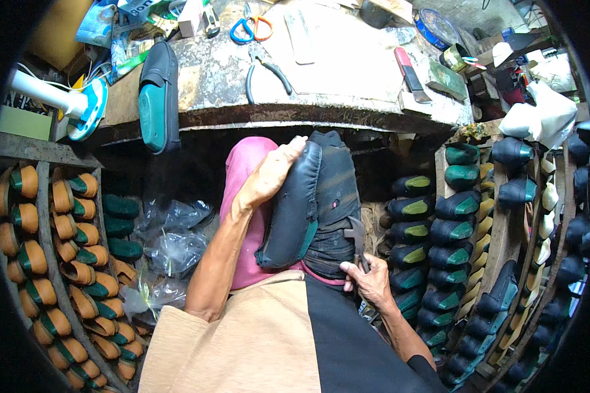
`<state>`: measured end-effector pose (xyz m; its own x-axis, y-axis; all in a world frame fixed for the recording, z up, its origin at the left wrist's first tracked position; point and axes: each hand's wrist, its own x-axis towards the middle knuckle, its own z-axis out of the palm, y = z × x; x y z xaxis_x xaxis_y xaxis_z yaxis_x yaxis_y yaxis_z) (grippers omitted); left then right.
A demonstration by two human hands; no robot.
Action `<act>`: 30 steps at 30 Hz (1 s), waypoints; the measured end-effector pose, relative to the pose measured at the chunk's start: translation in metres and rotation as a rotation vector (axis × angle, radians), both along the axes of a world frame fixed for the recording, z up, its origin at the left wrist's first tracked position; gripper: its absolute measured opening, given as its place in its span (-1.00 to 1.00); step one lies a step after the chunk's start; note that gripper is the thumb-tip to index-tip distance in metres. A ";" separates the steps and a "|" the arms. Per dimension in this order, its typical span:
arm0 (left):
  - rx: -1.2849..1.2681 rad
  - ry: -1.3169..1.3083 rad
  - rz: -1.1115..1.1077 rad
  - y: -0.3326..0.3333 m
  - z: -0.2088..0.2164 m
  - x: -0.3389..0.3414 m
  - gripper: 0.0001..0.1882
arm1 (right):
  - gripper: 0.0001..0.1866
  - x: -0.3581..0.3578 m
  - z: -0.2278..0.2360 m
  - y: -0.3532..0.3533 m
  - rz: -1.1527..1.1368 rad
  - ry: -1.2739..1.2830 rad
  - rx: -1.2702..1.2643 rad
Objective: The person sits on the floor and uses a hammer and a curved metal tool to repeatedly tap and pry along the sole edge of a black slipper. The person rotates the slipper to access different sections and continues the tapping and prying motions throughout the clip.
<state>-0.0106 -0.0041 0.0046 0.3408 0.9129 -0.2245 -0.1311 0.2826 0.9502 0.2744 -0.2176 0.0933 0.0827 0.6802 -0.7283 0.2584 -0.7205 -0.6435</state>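
A black shoe [288, 203] with a green patch at its near end lies on its side, lengthwise along my lap. My left hand [273, 171] is closed over the shoe's far left edge, its fingers at the far end. In my right hand [368, 280] is a hammer [356, 237], gripped by its handle, the metal head beside my right thigh. The hammer is apart from the shoe. Dusty black cloth [337, 190] covers the right thigh, and pink cloth [242, 157] shows over the left one.
A worn workbench [196, 88] stands ahead, bearing pliers [265, 69], scissors [251, 30], a red-handled knife [411, 75] and another black shoe [158, 98]. Racks of tan shoes [65, 216] stand left, racks of black shoes [452, 255] right. Clear plastic bags [174, 245] lie at my left.
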 end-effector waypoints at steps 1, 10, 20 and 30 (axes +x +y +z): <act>-0.024 0.134 -0.047 -0.006 -0.003 0.000 -0.19 | -0.71 0.002 0.000 0.001 -0.013 0.056 0.076; -0.240 -0.018 0.009 -0.030 -0.012 0.017 -0.46 | -0.62 0.012 0.006 0.042 0.038 -0.018 0.279; -0.186 0.033 0.034 -0.032 0.005 0.026 -0.41 | -0.69 -0.002 0.009 0.097 0.146 -0.062 0.389; -0.122 0.002 0.016 -0.043 0.012 0.023 -0.06 | -0.73 -0.015 0.067 0.161 0.532 -0.275 0.793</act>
<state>0.0125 -0.0467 0.0163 0.3262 0.8839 -0.3350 -0.1348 0.3943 0.9091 0.2593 -0.0570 0.1604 -0.2768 0.9597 -0.0475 0.6355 0.1458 -0.7582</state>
